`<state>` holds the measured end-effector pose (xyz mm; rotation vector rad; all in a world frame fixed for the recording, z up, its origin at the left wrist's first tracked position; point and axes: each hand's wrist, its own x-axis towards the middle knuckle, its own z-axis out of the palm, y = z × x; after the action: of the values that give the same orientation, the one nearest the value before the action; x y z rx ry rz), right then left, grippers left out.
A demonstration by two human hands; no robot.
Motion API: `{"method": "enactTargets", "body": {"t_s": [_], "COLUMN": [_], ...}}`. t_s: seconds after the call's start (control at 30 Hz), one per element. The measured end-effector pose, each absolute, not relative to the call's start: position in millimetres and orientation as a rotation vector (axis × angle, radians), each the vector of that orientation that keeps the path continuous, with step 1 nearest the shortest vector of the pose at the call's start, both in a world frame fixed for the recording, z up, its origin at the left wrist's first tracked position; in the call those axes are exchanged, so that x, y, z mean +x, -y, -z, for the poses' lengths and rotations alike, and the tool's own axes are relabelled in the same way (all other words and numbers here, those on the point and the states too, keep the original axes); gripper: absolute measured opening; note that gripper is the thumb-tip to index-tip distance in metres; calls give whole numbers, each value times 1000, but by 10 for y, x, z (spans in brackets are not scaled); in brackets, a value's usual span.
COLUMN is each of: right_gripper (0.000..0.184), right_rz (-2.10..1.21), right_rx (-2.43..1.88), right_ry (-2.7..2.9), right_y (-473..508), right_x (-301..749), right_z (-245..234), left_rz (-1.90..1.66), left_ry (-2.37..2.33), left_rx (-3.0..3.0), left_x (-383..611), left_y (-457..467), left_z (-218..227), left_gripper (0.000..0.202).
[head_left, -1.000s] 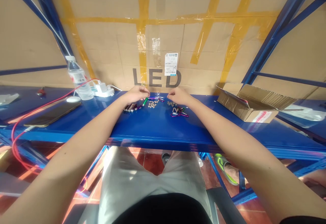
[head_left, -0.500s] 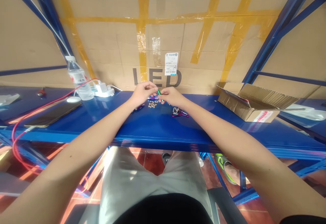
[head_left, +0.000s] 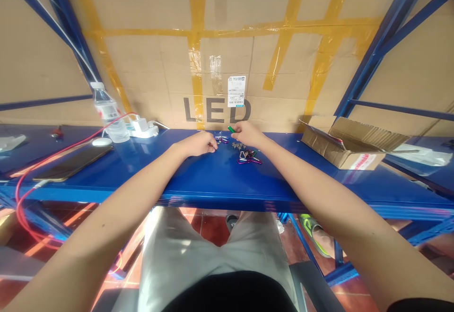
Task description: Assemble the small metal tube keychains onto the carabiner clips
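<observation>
While my right hand (head_left: 248, 134) pinches the green tube (head_left: 231, 129) above the table (head_left: 213, 177), I judge it light, stiff and slick, best gripped around its middle. My left hand (head_left: 198, 144) has its fingertips bunched low; I can't tell whether they hold anything. Small metal bits (head_left: 239, 146) and colourful clips (head_left: 249, 157) crowd the space nearby.
</observation>
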<state>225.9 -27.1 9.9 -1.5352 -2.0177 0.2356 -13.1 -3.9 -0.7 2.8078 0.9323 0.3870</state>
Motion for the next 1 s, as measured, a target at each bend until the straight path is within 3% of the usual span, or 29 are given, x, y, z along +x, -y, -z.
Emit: {"method": "enactTargets", "body": {"t_s": [0.17,0.43,1.0], "right_gripper": [8,22,17], "right_rz": [-360,-1036,-1051], "right_rx": [-1490,-1217,-1168], "right_ry": [1993,1732,1577], "right_y": [280,365,380], "right_x": [2243,2228,2234], "right_z": [-109,-157,-172], "left_rz": [-367,-372,-420], "left_ry": [-885,-842,-834], "left_rx": [2867,2898,2858], "left_x": [-114,-102,-60], "left_y": [33,63,89], "left_z": [17,15,38], "left_gripper": [23,24,21]}}
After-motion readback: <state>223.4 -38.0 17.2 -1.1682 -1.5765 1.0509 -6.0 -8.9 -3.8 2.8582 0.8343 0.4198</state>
